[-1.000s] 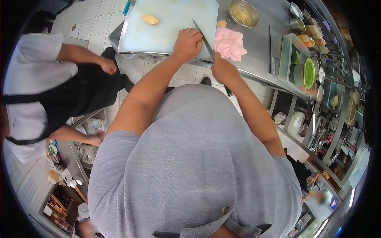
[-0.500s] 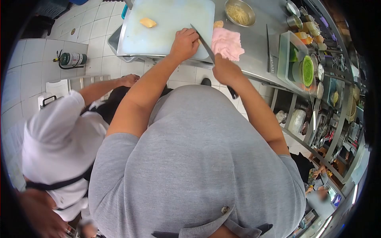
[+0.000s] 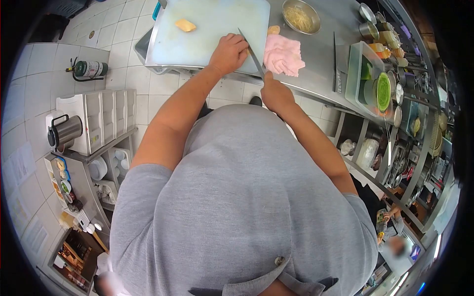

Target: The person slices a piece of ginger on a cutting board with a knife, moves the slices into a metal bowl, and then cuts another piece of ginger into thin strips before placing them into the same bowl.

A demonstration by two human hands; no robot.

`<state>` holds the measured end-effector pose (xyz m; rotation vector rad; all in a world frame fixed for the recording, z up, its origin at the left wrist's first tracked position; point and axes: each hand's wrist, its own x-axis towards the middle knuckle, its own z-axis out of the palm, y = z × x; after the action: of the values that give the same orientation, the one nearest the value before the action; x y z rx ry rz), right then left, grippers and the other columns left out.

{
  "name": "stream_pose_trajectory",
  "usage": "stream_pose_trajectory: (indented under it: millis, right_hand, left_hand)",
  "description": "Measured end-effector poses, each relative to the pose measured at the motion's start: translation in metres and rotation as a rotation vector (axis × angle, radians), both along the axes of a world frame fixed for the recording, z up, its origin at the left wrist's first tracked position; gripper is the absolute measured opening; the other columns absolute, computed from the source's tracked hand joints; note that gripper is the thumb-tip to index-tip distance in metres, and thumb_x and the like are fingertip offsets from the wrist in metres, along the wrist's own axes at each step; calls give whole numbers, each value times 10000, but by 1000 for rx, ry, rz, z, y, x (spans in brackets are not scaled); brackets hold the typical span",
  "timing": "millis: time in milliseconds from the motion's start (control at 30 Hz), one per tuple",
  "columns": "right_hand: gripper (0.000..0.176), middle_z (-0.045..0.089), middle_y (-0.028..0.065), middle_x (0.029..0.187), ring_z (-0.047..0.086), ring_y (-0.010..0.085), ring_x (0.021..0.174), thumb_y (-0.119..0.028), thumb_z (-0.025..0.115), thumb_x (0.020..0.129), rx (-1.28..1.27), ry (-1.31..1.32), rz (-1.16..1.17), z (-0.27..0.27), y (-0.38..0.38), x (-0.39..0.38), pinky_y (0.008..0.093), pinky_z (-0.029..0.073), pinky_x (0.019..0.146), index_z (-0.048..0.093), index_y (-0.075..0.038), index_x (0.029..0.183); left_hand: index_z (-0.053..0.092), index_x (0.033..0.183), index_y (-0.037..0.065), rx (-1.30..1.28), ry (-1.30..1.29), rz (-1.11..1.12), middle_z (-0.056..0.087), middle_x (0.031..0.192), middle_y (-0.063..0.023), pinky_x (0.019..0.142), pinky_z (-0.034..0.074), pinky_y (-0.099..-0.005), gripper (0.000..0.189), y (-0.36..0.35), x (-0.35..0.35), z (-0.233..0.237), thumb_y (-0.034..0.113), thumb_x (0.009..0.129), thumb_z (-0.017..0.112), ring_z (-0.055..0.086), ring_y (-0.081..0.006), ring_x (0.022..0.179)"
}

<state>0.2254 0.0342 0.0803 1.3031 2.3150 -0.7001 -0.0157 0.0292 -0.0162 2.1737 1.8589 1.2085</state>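
Observation:
My right hand (image 3: 277, 93) is wrapped round the handle of a long knife (image 3: 253, 53). The blade points up and left over the right part of the white cutting board (image 3: 207, 24). Beside the blade, my left hand (image 3: 230, 53) is bent down on the board with its fingers curled; what lies beneath them is mostly hidden. A pale yellow piece of food (image 3: 185, 25) lies alone on the board's left part. Right of the board are a crumpled pink cloth (image 3: 284, 55) and a small tan piece (image 3: 273, 30).
A metal bowl of pale shreds (image 3: 298, 18), a second long blade (image 3: 335, 59) and a clear tub (image 3: 356, 74) stand farther right. Shelves line the right side. A fire extinguisher (image 3: 89, 68) and a steel jug (image 3: 66, 132) are at left. Other people appear near the bottom edges.
The co-worker in white at left has moved away toward the bottom, uncovering the shelves and jug. My right hand and the knife have shifted slightly to the left and down.

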Motion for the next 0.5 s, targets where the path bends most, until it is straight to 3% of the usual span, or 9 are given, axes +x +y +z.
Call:
stream_pose_trajectory:
  millis: [67, 200, 500]
  right_hand:
    - [395, 798, 323, 1178, 785, 500, 1128, -142, 570, 1061, 9, 40, 13, -8, 7, -9, 618, 595, 988, 535, 70, 1392]
    - [398, 789, 334, 1212, 778, 502, 1153, -139, 564, 1062, -39, 32, 94, 30, 28, -13, 612, 597, 995, 535, 65, 1402]
    - [341, 789, 345, 1191, 789, 511, 1102, -121, 546, 1075, 19, 102, 28, -11, 20, -15, 614, 602, 974, 528, 45, 1372]
  left_hand:
    - [760, 1033, 94, -5, -3, -8, 702, 1084, -64, 993, 532, -488, 119, -2, 0, 1, 116, 922, 724, 659, -323, 1110]
    - [757, 1049, 84, -19, 12, -17, 710, 1124, -85, 1016, 531, -491, 118, -2, -1, -1, 112, 935, 740, 662, -337, 1129]
    - [760, 1060, 88, -53, 6, -33, 703, 1100, -85, 1023, 534, -500, 130, -4, -3, 4, 128, 940, 726, 656, -338, 1120]
